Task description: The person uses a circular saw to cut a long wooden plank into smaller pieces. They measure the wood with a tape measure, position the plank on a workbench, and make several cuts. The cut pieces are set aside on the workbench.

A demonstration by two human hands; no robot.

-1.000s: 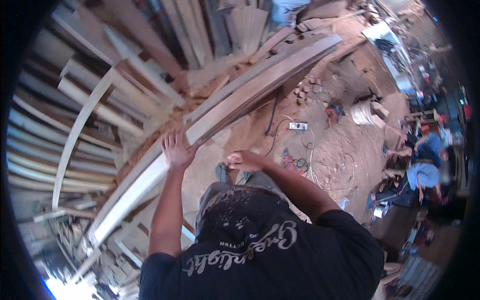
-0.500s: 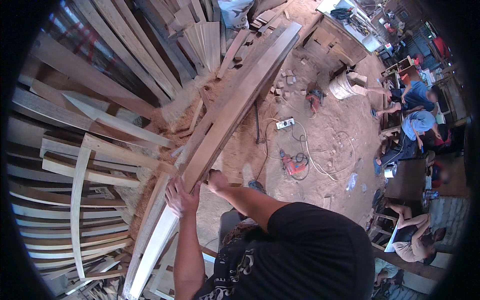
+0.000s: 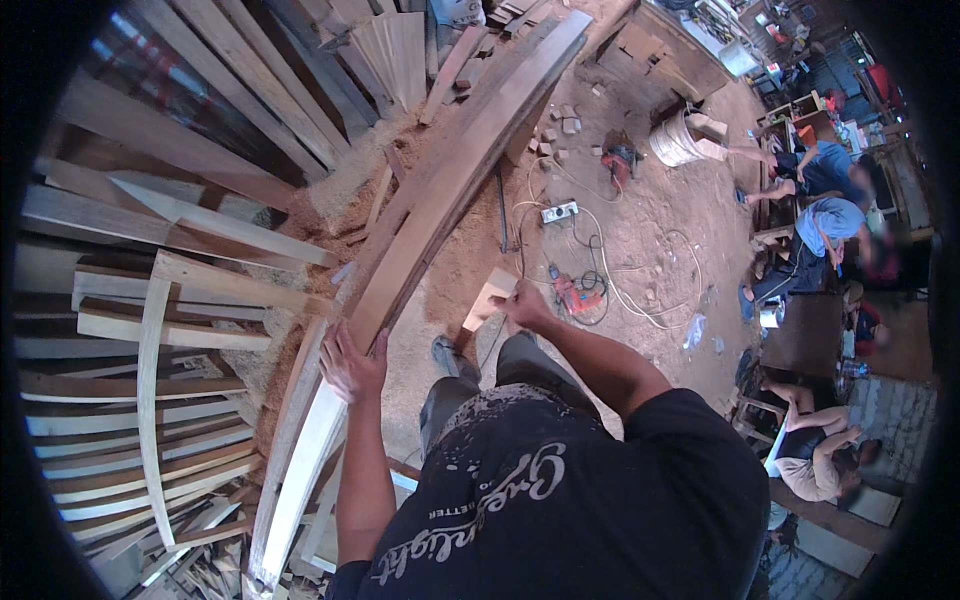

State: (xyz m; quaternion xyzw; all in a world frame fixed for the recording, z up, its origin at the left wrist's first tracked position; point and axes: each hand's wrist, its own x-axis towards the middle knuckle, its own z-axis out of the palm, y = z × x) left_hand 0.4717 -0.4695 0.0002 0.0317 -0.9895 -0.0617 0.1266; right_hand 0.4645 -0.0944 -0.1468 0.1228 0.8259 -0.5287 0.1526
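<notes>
My left hand (image 3: pixel 352 368) lies across the end of a long brown wooden plank (image 3: pixel 440 205), fingers spread and thumb apart at its right edge. Beneath the hand, a pale board (image 3: pixel 300 490) runs on toward the lower left. My right hand (image 3: pixel 525 306) is closed around a short, light piece of wood (image 3: pixel 489 293), held out to the right of the plank and clear of it. Part of that piece is covered by the fingers.
Curved wooden slats (image 3: pixel 150 400) lie stacked at the left. A red power drill (image 3: pixel 577 292), a power strip (image 3: pixel 559 211), loose cords, another red tool (image 3: pixel 620 165) and a white bucket (image 3: pixel 676 140) are on the dusty floor. Several people sit at the far right.
My right hand has moved right, away from the plank's edge, carrying the short piece of wood. My left hand stays on the plank. The view has shifted slightly.
</notes>
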